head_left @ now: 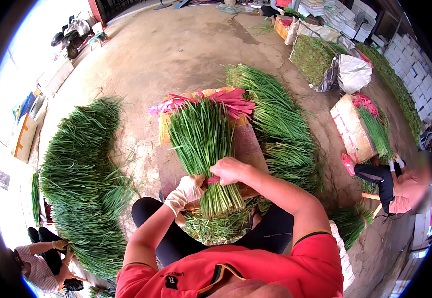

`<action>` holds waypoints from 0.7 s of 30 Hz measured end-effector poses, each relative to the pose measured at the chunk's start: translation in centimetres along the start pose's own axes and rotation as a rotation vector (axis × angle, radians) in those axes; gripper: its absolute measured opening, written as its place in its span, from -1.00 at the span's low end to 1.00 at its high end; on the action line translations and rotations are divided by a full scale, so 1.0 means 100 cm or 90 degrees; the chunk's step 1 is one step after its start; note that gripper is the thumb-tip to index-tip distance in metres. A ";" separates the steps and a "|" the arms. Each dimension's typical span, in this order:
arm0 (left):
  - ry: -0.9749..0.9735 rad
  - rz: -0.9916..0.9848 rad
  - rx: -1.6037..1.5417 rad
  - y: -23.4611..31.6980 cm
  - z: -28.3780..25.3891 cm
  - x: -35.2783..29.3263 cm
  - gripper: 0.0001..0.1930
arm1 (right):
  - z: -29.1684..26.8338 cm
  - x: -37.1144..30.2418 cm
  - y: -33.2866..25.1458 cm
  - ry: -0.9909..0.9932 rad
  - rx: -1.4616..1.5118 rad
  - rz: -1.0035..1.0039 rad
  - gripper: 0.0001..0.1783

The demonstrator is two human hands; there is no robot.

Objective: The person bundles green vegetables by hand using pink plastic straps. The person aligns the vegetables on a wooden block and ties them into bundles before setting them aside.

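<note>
A thick bundle of garlic chives (201, 134) lies in front of me, leaf tips pointing away and pale stems toward me. A pink-red tie strip (212, 180) passes across its stems. My left hand (186, 192), in a whitish glove, is closed on the strip at the bundle's left side. My bare right hand (229, 171) is closed around the strip on top of the stems, a little to the right. Beneath the bundle is a cardboard-covered box (251, 146), with loose pink strips (236, 103) spread across its far end.
Long rows of chives lie on the floor at left (77, 184) and right (283, 129). Cut scraps (211, 226) lie between my legs. Co-workers sit at far left (39, 258) and right (404, 184), the right one beside a box (352, 129). A filled sack (315, 59) stands beyond.
</note>
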State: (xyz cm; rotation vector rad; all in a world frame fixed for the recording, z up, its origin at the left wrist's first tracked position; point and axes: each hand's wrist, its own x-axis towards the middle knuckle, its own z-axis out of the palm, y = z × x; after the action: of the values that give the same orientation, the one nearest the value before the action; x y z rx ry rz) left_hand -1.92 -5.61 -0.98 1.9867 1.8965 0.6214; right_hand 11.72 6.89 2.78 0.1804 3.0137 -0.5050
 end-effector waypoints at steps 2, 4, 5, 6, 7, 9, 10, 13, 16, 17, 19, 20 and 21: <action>0.024 -0.040 -0.049 0.003 -0.001 -0.002 -0.87 | -0.003 -0.002 0.006 0.001 0.062 0.023 -0.79; 0.060 -0.098 -0.108 0.001 -0.002 -0.009 -0.83 | -0.009 -0.007 0.010 -0.042 0.181 0.102 -0.75; 0.089 -0.181 -0.174 0.002 -0.006 -0.011 -0.73 | -0.013 -0.010 0.013 -0.061 0.236 0.140 -0.73; 0.125 -0.221 -0.271 -0.003 -0.007 -0.014 -0.62 | -0.013 -0.015 0.021 -0.099 0.410 0.249 -0.56; 0.159 -0.294 -0.349 -0.021 0.003 -0.018 -0.56 | -0.012 -0.019 0.026 -0.074 0.465 0.356 -0.47; 0.141 -0.442 -0.529 -0.030 0.007 -0.012 -0.33 | 0.001 -0.026 0.044 -0.060 0.474 0.486 -0.16; 0.083 -0.457 -0.591 -0.025 0.003 0.002 -0.29 | 0.014 -0.028 0.055 -0.065 0.456 0.570 -0.08; -0.040 -0.490 -0.668 -0.021 -0.004 0.035 -0.17 | 0.073 -0.013 0.085 0.084 0.642 0.616 -0.03; 0.049 -0.539 -0.776 -0.045 0.018 0.038 -0.31 | 0.082 0.018 0.058 0.199 0.720 0.550 -0.04; 0.055 -0.507 -0.791 -0.031 0.008 0.036 -0.29 | 0.067 0.018 0.046 0.170 0.727 0.512 -0.07; 0.150 -0.475 -0.848 -0.040 0.026 0.034 -0.34 | 0.037 0.011 0.014 0.200 0.715 0.421 -0.18; 0.214 -0.412 -0.850 -0.024 0.018 0.037 -0.37 | 0.035 0.006 0.008 0.287 0.714 0.339 -0.22; 0.250 -0.367 -0.806 -0.010 0.006 0.037 -0.35 | 0.032 0.004 0.007 0.355 0.707 0.271 -0.22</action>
State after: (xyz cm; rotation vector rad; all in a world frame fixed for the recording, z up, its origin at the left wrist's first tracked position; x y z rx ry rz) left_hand -2.39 -1.81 -1.71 0.5246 1.4384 1.5504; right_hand 11.62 6.57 -0.50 1.1212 2.5482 -2.2629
